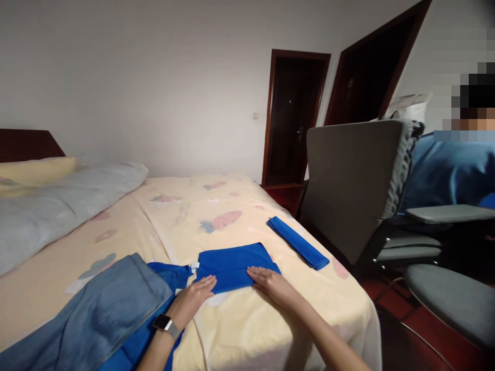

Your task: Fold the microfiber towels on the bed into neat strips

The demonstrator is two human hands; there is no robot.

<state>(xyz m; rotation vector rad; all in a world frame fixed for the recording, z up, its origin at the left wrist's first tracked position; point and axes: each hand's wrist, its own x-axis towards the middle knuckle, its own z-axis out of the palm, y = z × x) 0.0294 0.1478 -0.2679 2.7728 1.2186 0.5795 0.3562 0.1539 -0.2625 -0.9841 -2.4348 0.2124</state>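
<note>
A bright blue cloth (234, 260), folded into a flat rectangle, lies on the bed with a small white tag at its left corner. My left hand (197, 293) rests on its near left corner, fingers stretched out, a watch on the wrist. Across the near right part of the cloth lies my right hand (270, 284), flat with fingers extended. Neither hand grips the fabric. Farther right, a second blue cloth (297, 242) is folded into a narrow strip. To the left, a grey-blue denim-like garment (124, 299) is heaped over more blue fabric (170, 273).
The bed (216, 196) has a cream patterned sheet. A grey quilt (73, 196) and yellow pillow (42, 167) lie at the left. Past the bed's right edge stand a grey-covered chair (348, 180) and a grey seat (448, 293). A person in blue (452, 165) sits at the right.
</note>
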